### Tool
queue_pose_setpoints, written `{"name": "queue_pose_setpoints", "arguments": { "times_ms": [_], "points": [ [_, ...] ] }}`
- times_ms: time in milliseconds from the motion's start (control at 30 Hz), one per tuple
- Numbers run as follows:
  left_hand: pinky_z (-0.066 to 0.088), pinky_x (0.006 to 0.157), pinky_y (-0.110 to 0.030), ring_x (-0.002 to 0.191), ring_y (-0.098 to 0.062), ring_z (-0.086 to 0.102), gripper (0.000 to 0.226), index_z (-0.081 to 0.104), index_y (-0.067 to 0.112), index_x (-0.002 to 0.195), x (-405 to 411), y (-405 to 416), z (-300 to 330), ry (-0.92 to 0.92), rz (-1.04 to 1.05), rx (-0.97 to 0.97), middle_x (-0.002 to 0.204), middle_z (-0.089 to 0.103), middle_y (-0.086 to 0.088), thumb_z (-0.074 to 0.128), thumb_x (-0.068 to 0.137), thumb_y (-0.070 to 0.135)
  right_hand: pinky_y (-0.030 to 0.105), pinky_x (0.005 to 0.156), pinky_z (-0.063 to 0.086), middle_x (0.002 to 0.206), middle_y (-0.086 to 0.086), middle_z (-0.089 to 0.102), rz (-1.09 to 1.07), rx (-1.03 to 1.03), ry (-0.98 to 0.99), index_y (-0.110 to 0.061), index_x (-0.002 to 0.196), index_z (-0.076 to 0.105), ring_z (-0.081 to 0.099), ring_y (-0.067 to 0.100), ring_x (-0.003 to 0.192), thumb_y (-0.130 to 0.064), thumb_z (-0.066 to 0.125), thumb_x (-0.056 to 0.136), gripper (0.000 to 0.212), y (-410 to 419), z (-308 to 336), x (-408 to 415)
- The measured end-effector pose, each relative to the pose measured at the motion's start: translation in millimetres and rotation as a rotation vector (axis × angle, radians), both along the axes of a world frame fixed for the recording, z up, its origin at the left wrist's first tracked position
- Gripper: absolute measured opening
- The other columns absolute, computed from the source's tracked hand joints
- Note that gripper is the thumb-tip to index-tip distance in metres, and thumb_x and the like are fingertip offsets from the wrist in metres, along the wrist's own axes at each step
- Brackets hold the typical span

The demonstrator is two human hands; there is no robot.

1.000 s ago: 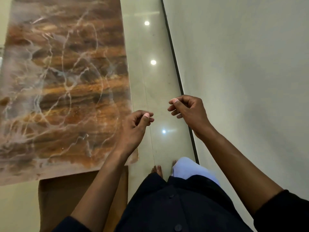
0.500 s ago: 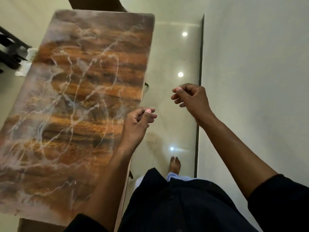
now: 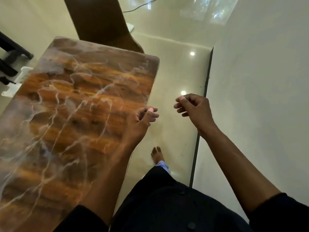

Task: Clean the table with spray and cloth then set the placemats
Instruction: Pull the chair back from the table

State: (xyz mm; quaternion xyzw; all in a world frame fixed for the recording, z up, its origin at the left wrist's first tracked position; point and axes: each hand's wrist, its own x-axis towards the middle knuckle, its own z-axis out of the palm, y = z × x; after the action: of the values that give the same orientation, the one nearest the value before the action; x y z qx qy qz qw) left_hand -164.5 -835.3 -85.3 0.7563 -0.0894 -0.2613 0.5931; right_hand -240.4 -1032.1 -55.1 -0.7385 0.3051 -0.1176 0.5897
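The table [image 3: 75, 114] has a glossy top patterned in orange, brown and white veins, and it fills the left half of the head view. My left hand [image 3: 138, 124] hovers at the table's right edge, fingers loosely curled, holding nothing. My right hand [image 3: 195, 111] hangs over the floor between table and wall, also loosely curled and holding nothing. No spray bottle, cloth or placemat is in view.
A brown chair [image 3: 100, 22] stands at the table's far end. A pale wall [image 3: 259, 97] runs close along the right, leaving a narrow strip of shiny floor where my bare foot [image 3: 157, 154] steps. Black furniture [image 3: 10, 52] and a white object [image 3: 18, 81] sit at far left.
The view has swung and moved forward along the table, so its far end and the chair now show. Both hands keep the same loose curl in front of me.
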Motion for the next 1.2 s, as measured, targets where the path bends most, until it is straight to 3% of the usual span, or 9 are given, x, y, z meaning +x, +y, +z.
{"name": "queue_pose_setpoints", "arguments": {
  "times_ms": [133,400,600,800,967,1200],
  "points": [
    [0.062,0.090,-0.034,0.101,-0.019,0.079,0.025,0.076,0.018,0.120,72.0,-45.5,-0.9,0.017,-0.039,-0.007,0.107,0.082,-0.002,0.052,0.115,0.024,0.031,0.071,0.059,0.086,0.001,0.079,0.036,-0.020,0.034,-0.012,0.102,0.077,0.075,0.018,0.079,-0.023,0.062,0.103,0.019,-51.6,5.2,55.9],
    [0.063,0.090,-0.023,0.104,-0.010,0.077,0.030,0.074,0.016,0.129,200.3,-128.7,5.6,-0.041,-0.082,0.038,0.114,0.080,0.002,0.052,0.115,0.029,0.034,0.072,0.060,0.087,0.002,0.079,0.038,-0.007,0.049,-0.011,0.102,0.077,0.076,0.021,0.081,-0.024,0.062,0.103,0.019,-139.3,-2.9,181.2],
    [0.064,0.088,-0.023,0.102,-0.013,0.078,0.030,0.076,0.008,0.127,283.0,-202.3,-7.1,-0.068,0.042,0.036,0.112,0.081,-0.004,0.055,0.114,0.024,0.034,0.071,0.058,0.087,0.003,0.079,0.140,-0.004,0.047,-0.009,0.103,0.076,0.075,0.022,0.081,-0.023,0.062,0.103,0.020,-212.4,-18.7,287.8],
    [0.057,0.077,-0.012,0.098,-0.013,0.075,0.025,0.074,0.005,0.124,355.6,-283.8,-13.0,0.036,0.169,0.058,0.111,0.079,-0.011,0.052,0.114,0.014,0.040,0.077,0.059,0.089,0.004,0.079,0.288,0.071,0.067,-0.011,0.102,0.076,0.075,0.027,0.087,-0.025,0.062,0.103,0.020,-300.0,-16.8,395.2],
    [0.060,0.085,-0.027,0.100,-0.015,0.078,0.022,0.075,0.024,0.115,421.4,-335.9,-23.6,0.073,0.283,0.074,0.106,0.082,0.002,0.053,0.114,0.022,0.038,0.075,0.059,0.089,0.004,0.079,0.452,0.051,0.099,-0.011,0.102,0.076,0.075,0.025,0.085,-0.025,0.063,0.103,0.020,-355.9,-10.8,486.7],
    [0.060,0.087,-0.038,0.094,-0.017,0.079,0.024,0.078,0.024,0.110,535.5,-389.3,-17.3,0.060,0.425,0.032,0.101,0.084,0.000,0.054,0.114,0.021,0.035,0.071,0.055,0.086,0.003,0.079,0.592,0.021,0.095,-0.013,0.097,0.076,0.075,0.021,0.081,-0.025,0.063,0.103,0.018,-398.5,-7.4,628.1]
  ]
}}
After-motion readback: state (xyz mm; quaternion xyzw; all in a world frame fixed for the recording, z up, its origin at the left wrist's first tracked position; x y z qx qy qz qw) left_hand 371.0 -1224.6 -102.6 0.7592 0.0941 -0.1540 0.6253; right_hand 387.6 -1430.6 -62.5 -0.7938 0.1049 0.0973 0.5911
